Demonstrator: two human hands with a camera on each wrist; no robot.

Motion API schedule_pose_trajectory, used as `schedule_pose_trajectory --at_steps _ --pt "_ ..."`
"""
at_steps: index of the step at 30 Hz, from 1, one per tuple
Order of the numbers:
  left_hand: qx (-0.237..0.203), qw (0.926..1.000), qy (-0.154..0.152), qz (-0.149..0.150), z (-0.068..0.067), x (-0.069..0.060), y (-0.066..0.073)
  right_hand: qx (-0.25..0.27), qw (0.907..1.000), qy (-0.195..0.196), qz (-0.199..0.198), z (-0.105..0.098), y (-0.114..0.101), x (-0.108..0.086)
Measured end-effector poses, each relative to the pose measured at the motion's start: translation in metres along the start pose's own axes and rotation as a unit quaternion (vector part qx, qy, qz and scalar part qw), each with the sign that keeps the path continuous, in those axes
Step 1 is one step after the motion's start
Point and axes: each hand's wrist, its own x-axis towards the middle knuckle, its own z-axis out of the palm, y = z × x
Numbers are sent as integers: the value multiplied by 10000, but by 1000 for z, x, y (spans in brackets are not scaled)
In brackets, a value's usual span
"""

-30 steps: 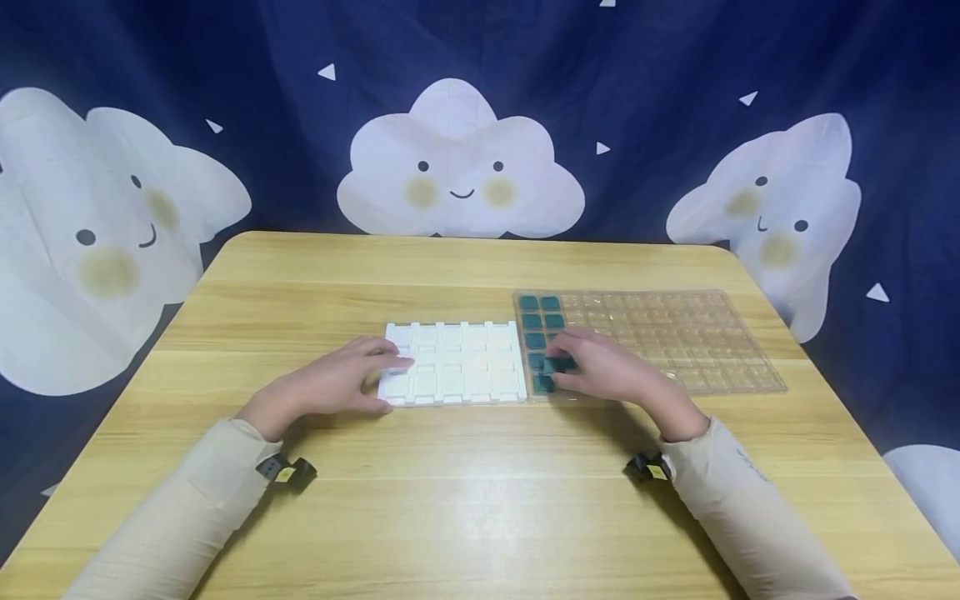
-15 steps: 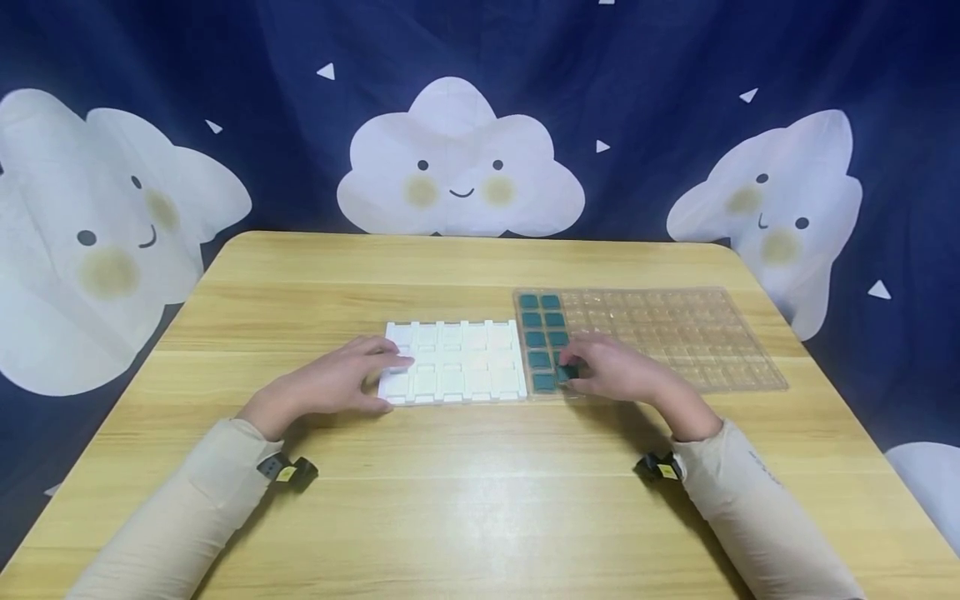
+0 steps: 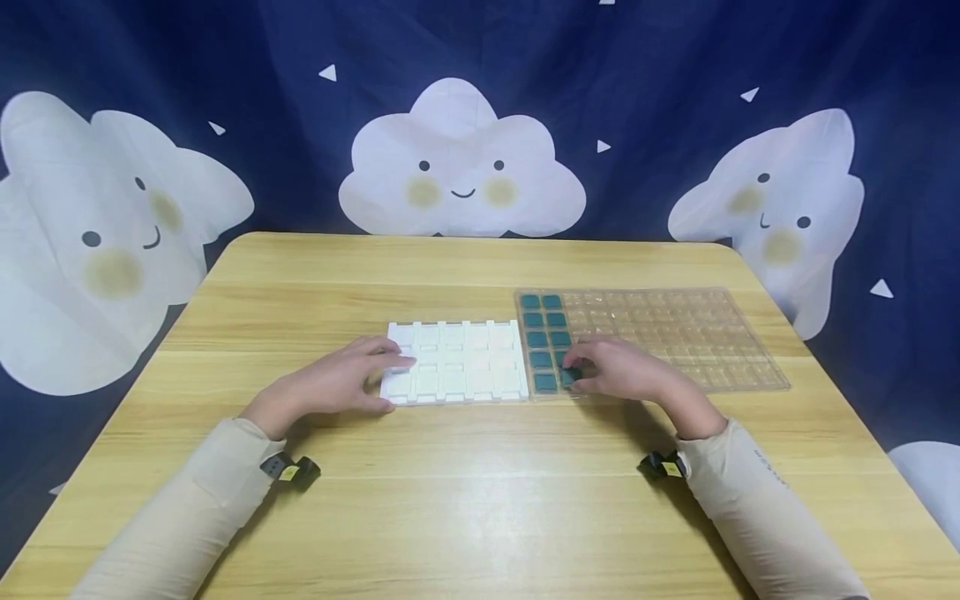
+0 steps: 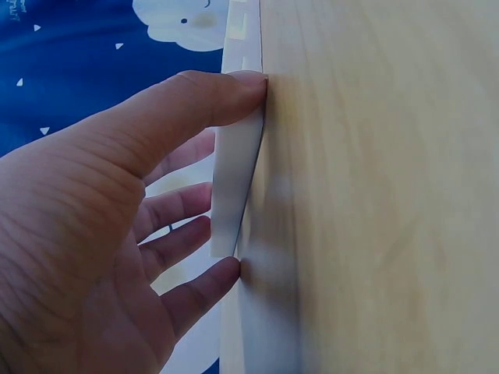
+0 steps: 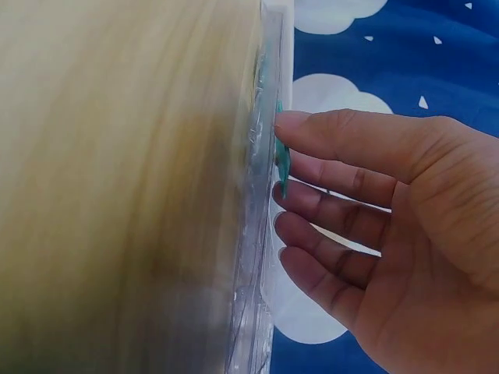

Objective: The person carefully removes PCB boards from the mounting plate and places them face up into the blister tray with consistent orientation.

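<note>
The left hand [image 3: 330,379] grips the left end of a white slotted tray [image 3: 465,382]; in the left wrist view its thumb lies on the tray's edge [image 4: 234,171]. Against the right end of that tray lies a clear plastic tray [image 3: 675,337], with green square tiles [image 3: 536,339] in its two leftmost columns. The right hand [image 3: 630,371] pinches one green tile [image 3: 567,376] at the front of the second column. From the right wrist, this tile [image 5: 282,160] shows tilted between thumb and fingers, its lower part partly hidden.
Both trays lie on a wooden table [image 3: 465,500], whose back edge meets a dark blue curtain [image 3: 637,67] with white clouds. Small black devices [image 3: 660,465] are strapped at both wrists, low over the tabletop.
My right hand has moved right with its tile, from beside the first column to the front of the second, and lowered slightly. The left hand and the white tray have stayed in place.
</note>
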Motion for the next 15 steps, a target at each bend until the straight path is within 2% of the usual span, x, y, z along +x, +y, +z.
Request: schedule_pose_trajectory --at_steps 6,15 --pt "25 10000 28 18 0 1 -1 27 9999 -93 135 -1 1 1" --pt "42 10000 27 16 -1 1 -2 31 9999 -80 74 -2 1 3"
